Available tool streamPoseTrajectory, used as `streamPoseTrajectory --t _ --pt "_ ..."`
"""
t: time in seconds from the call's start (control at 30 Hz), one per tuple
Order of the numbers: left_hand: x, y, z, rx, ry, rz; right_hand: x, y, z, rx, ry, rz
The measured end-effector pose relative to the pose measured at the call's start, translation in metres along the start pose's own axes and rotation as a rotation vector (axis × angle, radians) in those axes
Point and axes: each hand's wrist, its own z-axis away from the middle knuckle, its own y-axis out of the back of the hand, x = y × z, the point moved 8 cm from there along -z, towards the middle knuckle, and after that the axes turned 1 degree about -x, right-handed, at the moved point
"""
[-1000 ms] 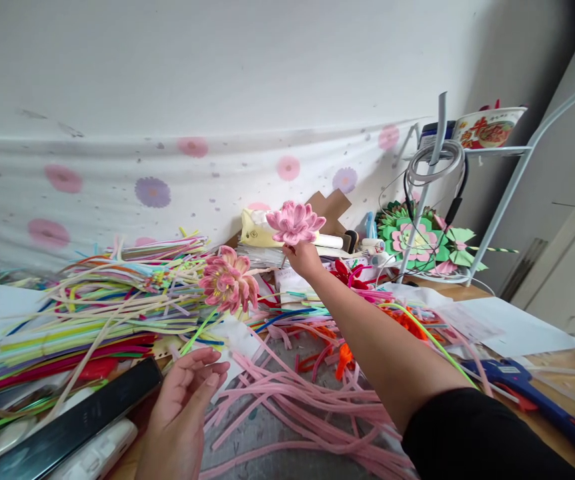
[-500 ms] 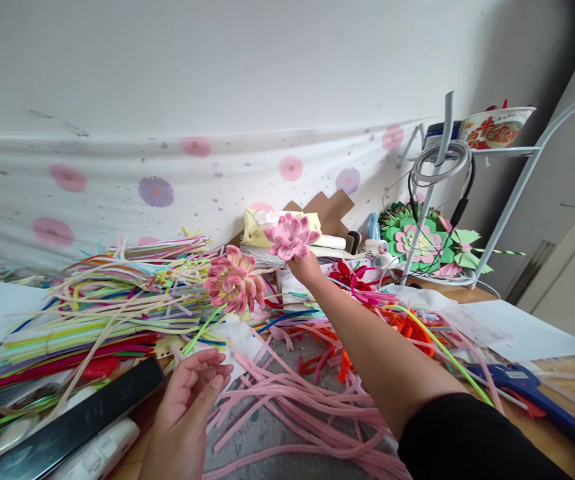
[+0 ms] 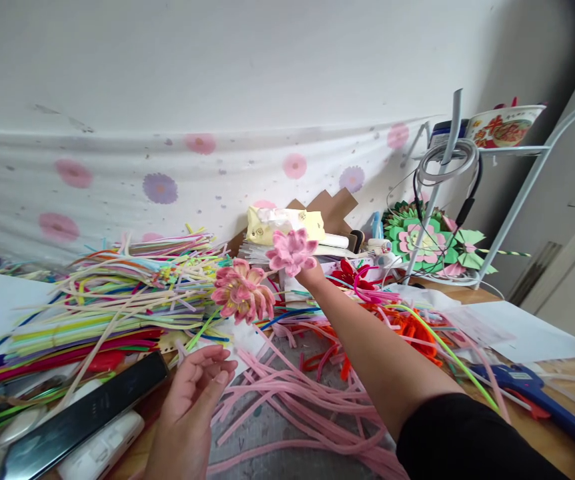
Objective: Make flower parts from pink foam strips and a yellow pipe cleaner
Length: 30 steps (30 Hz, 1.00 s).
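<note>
My right hand is stretched out over the back of the work table, closed just under a pink pipe-cleaner flower; the bloom hides most of the fingers. Left of it stands a second fuzzy flower, pink and tan with yellow stamens, its green stem running down to the left. My left hand hovers at the front, palm up and loosely curled, thumb apart from the fingers, with nothing visible in it. Beside that hand, pink pipe cleaners lie spread over a grey mat.
Bundles of multicoloured pipe cleaners are heaped at left, behind a black phone-like device. A blue hot glue gun lies at right, near a white metal rack with coiled cable. Green-and-pink folded flowers stand behind.
The pink flower in my right hand has dipped and tipped forward slightly. The second flower sits a little lower and further right. The whole view has shifted slightly; my left hand keeps its pose.
</note>
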Motion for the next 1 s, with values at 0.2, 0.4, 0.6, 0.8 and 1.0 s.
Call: streamPoseTrajectory --t 0.2,0.4,0.6,0.8,1.0 --pt "-0.001 0.000 0.000 0.011 0.002 -0.009 0.005 -0.009 0.005 -0.046 -0.039 0.010" --pt "0.000 -0.001 0.001 -0.022 -0.021 -0.025 0.008 -0.016 0.008 -0.024 -0.058 -0.026" --pt "-0.002 0.002 0.002 -0.030 -0.022 -0.051 0.004 -0.009 0.015 -0.005 -0.022 -0.047" --pt "-0.007 0.003 -0.001 -0.081 -0.028 -0.117 -0.004 0.018 0.027 -0.029 0.005 -0.007" --pt "-0.002 0.000 0.000 -0.089 -0.075 -0.078 0.010 0.065 0.088 -0.046 0.050 0.014"
